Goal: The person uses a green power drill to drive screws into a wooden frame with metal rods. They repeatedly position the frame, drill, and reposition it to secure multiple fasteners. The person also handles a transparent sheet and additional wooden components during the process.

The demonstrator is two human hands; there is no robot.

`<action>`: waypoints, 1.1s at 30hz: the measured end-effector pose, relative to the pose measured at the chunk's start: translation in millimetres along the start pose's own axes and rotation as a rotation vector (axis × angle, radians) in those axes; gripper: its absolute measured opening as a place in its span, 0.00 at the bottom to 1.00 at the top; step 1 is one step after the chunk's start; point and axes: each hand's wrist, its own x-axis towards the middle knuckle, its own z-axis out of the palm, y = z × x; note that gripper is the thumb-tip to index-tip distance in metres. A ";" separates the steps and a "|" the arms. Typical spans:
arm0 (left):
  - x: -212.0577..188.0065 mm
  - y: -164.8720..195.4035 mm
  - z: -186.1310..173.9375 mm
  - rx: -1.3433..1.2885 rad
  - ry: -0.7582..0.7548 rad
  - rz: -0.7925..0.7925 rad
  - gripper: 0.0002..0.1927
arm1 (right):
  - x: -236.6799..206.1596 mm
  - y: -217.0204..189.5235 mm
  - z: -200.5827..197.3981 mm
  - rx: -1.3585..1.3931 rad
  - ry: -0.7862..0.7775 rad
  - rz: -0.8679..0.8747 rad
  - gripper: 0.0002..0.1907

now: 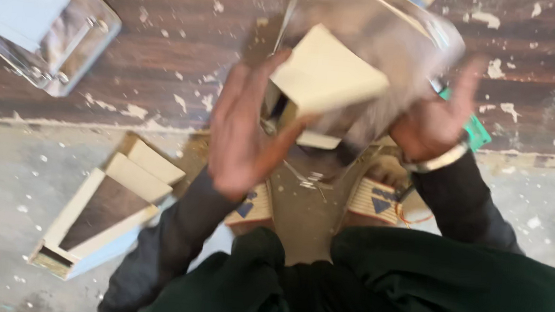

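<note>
Between my two hands I hold up a blurred cream-coloured block (328, 73) covered in clear shiny plastic wrap (395, 39). My left hand (246, 133) presses its palm and spread fingers against the block's left and lower side. My right hand (431, 122), with a pale band at the wrist, grips the right side from under the wrap. Motion blur hides the exact finger contact. Both sleeves are dark, and dark green clothing fills the bottom of the view.
Cream-edged wooden offcuts with a dark face (105, 211) lie on the grey floor at left. Another plastic-wrapped panel (42, 18) sits top left on dark wood flooring (180, 40) strewn with chips. A green item (477, 132) shows beside my right wrist. Two sandalled feet (374, 201) are below the block.
</note>
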 end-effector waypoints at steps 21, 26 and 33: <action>-36.3 -113.8 19.8 0.172 0.233 0.155 0.45 | -60.7 66.9 30.0 -1.084 0.058 -0.339 0.34; -38.0 -149.0 22.7 -0.679 -0.143 -0.309 0.47 | -65.3 49.4 58.7 -1.268 -0.187 -0.431 0.44; -30.4 -177.2 31.2 -1.346 0.076 -0.751 0.31 | 16.4 4.4 -0.3 -1.593 0.074 -0.332 0.24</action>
